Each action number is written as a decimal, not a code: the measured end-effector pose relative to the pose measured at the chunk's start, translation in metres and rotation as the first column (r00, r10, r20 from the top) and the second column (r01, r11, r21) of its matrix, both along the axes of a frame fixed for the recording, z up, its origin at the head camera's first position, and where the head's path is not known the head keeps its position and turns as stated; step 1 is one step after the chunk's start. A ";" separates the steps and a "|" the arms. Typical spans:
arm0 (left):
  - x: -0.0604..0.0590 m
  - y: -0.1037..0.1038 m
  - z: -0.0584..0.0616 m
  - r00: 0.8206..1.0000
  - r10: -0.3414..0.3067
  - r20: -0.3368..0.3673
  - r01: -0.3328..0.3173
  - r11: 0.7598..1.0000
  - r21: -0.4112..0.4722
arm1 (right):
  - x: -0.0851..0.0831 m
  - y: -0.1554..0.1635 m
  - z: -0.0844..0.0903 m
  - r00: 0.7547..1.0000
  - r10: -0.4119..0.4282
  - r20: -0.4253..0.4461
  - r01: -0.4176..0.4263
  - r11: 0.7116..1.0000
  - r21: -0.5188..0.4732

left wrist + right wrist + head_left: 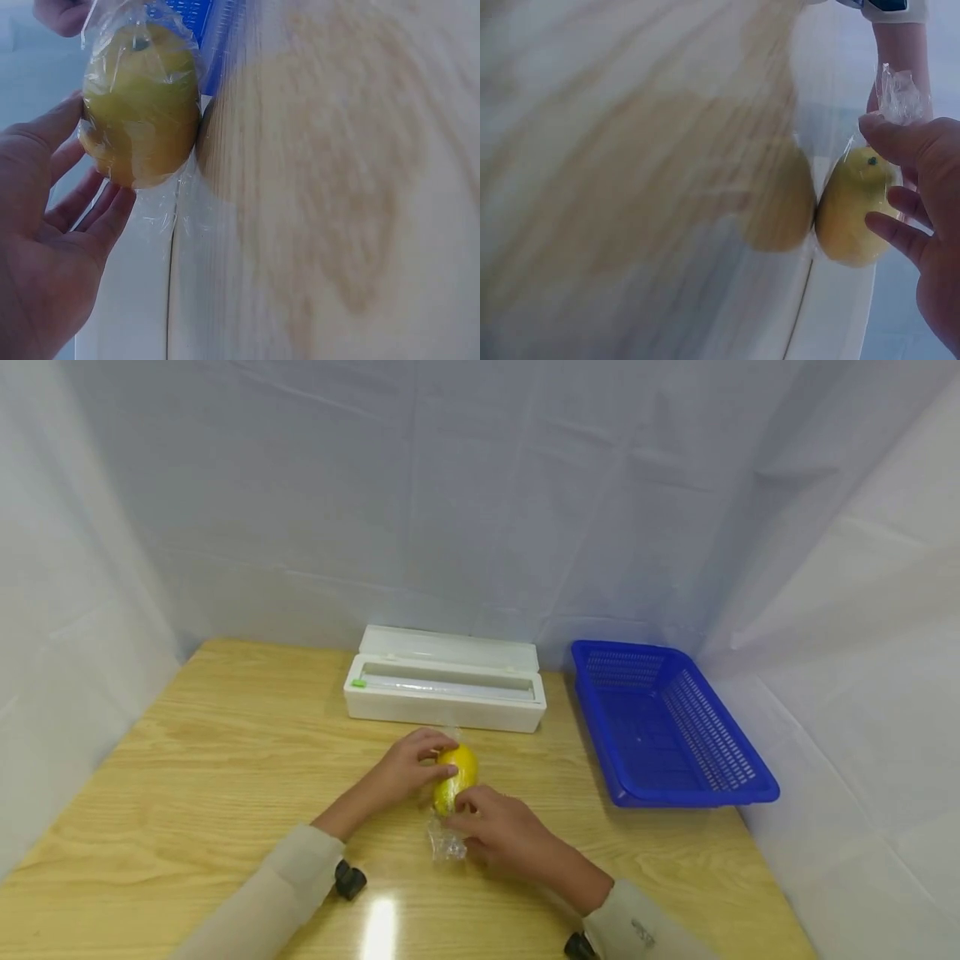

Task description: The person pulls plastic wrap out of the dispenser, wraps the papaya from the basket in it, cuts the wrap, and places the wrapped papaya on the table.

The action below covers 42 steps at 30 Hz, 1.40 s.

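A yellow oval fruit (463,762) with a small green stem spot (872,160) rests on the wooden table, wrapped in clear plastic wrap (142,82). My left hand (411,766) holds the fruit from its left side, thumb and fingers curved about it. At its near end my right hand (504,827) pinches the gathered wrap, while other fingers of that hand lie along the fruit in the right wrist view. A crumpled tail of wrap (447,843) sticks out toward me. Part of the fruit is hidden behind the hands.
Behind the fruit stands a white plastic wrap box (442,708), lid (450,646) raised, with a roll (442,685) and a green tab (359,683) inside. A blue plastic basket (637,768) sits at the right. Pale sheets (480,510) enclose the table (187,760).
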State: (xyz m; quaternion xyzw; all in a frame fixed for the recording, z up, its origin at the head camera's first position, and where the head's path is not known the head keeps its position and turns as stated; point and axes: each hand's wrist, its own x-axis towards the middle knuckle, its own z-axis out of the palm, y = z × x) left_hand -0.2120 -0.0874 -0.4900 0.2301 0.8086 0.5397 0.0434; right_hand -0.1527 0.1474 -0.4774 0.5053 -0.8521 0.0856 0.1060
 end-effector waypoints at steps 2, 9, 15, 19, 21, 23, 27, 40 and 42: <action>0.000 0.000 0.001 1.000 0.010 0.003 -0.010 1.000 -0.004 | -0.001 -0.002 0.000 1.000 0.003 -0.019 -0.003 1.000 -0.024; 0.001 0.002 0.000 0.999 0.044 0.007 -0.044 0.998 -0.033 | -0.005 -0.005 -0.001 0.989 -0.073 0.127 0.099 0.972 -0.214; 0.002 0.004 0.000 0.999 0.046 -0.020 -0.047 0.998 -0.032 | -0.010 -0.008 -0.002 0.952 -0.097 0.290 0.209 0.898 -0.387; 0.003 0.004 0.001 0.998 0.045 -0.031 -0.047 0.998 -0.045 | -0.016 -0.013 -0.005 0.938 -0.114 0.326 0.258 0.860 -0.440; 0.003 0.005 0.002 0.998 0.047 -0.033 -0.049 0.997 -0.054 | -0.019 -0.015 -0.006 0.928 -0.139 0.346 0.293 0.846 -0.446; 0.003 0.005 0.002 0.998 0.049 -0.031 -0.051 0.997 -0.057 | -0.022 -0.016 -0.007 0.913 -0.178 0.368 0.338 0.834 -0.436; 0.003 0.005 0.002 0.998 0.042 -0.054 -0.044 0.998 -0.047 | -0.025 -0.019 -0.004 0.861 -0.247 0.444 0.435 0.810 -0.393; 0.008 -0.003 0.008 0.997 -0.010 0.075 0.013 0.999 -0.036 | -0.038 -0.019 -0.001 0.744 -0.279 0.607 0.519 0.813 -0.263; 0.009 -0.003 0.007 0.996 -0.031 0.083 0.035 0.999 -0.037 | -0.039 -0.018 0.002 0.744 -0.263 0.615 0.500 0.829 -0.250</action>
